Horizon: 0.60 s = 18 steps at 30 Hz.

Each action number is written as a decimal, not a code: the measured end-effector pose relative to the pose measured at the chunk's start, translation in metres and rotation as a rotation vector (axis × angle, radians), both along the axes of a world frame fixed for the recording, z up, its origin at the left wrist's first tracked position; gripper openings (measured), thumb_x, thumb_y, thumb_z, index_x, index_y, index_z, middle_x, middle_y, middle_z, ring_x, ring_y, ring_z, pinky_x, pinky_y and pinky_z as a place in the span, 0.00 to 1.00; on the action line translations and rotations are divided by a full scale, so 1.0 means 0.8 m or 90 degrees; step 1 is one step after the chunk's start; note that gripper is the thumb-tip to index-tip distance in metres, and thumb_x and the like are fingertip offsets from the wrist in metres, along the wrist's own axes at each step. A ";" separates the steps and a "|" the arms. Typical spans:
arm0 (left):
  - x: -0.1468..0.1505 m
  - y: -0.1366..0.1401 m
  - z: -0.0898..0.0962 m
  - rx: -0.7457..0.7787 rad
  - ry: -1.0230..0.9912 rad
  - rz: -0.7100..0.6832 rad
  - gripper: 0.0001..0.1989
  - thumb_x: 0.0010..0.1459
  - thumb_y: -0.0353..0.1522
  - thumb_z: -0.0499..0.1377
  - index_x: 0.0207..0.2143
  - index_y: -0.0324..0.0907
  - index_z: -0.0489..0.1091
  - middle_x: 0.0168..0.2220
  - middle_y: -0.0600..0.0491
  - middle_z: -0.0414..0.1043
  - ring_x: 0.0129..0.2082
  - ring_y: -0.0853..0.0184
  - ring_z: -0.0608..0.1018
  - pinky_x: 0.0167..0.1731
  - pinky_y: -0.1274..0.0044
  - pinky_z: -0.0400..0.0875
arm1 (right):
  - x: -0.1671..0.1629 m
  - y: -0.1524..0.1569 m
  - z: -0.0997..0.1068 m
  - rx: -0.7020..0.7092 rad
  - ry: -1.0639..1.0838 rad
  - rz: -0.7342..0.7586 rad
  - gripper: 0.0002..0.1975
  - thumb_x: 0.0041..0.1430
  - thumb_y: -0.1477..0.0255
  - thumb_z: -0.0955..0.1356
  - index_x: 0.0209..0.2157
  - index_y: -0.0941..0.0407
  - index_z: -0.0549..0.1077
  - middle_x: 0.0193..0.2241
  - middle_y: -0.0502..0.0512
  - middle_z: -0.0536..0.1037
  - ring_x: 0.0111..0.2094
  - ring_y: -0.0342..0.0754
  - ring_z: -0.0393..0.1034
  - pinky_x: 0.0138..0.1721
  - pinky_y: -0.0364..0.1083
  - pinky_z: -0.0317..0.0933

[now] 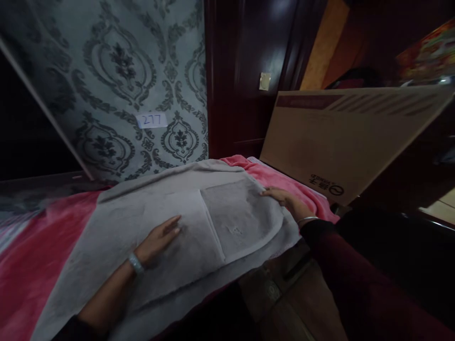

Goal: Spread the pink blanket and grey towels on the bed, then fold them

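This looks like a bedroom in a home or guesthouse. A bed (42,246) with a pink blanket (31,255) stands against damask-patterned wallpaper (117,71) bearing a small paper label marked 277 (151,120). A dark wooden door (249,71) and a leaning cardboard box (341,137) stand beside it.

Dim, grainy pic; glare on door (280,9); edges warped, blurry.

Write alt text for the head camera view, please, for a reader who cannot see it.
Two bare hands rest flat on a grey towel spread over a pink blanket: left hand mid-towel, right hand at its far edge. A cardboard box leans behind, beside patterned wallpaper.
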State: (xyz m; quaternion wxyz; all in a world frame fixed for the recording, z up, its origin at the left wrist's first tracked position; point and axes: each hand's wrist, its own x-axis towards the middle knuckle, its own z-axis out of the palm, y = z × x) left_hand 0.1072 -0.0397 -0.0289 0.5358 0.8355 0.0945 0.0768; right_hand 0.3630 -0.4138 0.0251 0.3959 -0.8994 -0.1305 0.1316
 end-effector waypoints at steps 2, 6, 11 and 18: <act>0.004 -0.002 0.009 -0.198 0.028 0.070 0.30 0.49 0.45 0.68 0.52 0.42 0.73 0.57 0.41 0.72 0.57 0.51 0.74 0.58 0.62 0.69 | -0.008 0.042 0.028 0.062 0.002 0.094 0.22 0.63 0.73 0.64 0.57 0.62 0.72 0.53 0.64 0.76 0.47 0.48 0.74 0.46 0.45 0.65; 0.018 0.003 0.021 -0.483 0.054 0.138 0.19 0.53 0.32 0.66 0.47 0.39 0.69 0.44 0.42 0.78 0.40 0.55 0.82 0.43 0.65 0.77 | -0.062 0.168 0.052 0.124 -0.074 0.254 0.22 0.58 0.77 0.65 0.55 0.56 0.74 0.52 0.56 0.77 0.47 0.49 0.73 0.47 0.44 0.66; 0.030 0.014 0.013 -0.569 0.089 0.185 0.07 0.59 0.32 0.58 0.40 0.39 0.68 0.33 0.46 0.77 0.30 0.59 0.81 0.32 0.68 0.78 | -0.186 0.292 -0.001 -0.102 -0.144 0.419 0.21 0.57 0.78 0.67 0.53 0.61 0.73 0.49 0.60 0.78 0.47 0.52 0.73 0.47 0.45 0.64; 0.052 0.026 -0.016 -0.400 0.071 0.245 0.11 0.53 0.33 0.63 0.38 0.39 0.71 0.26 0.50 0.75 0.21 0.63 0.77 0.21 0.74 0.73 | -0.287 0.270 -0.046 -0.203 -0.247 0.432 0.26 0.59 0.76 0.64 0.60 0.61 0.64 0.50 0.67 0.73 0.49 0.57 0.71 0.48 0.52 0.65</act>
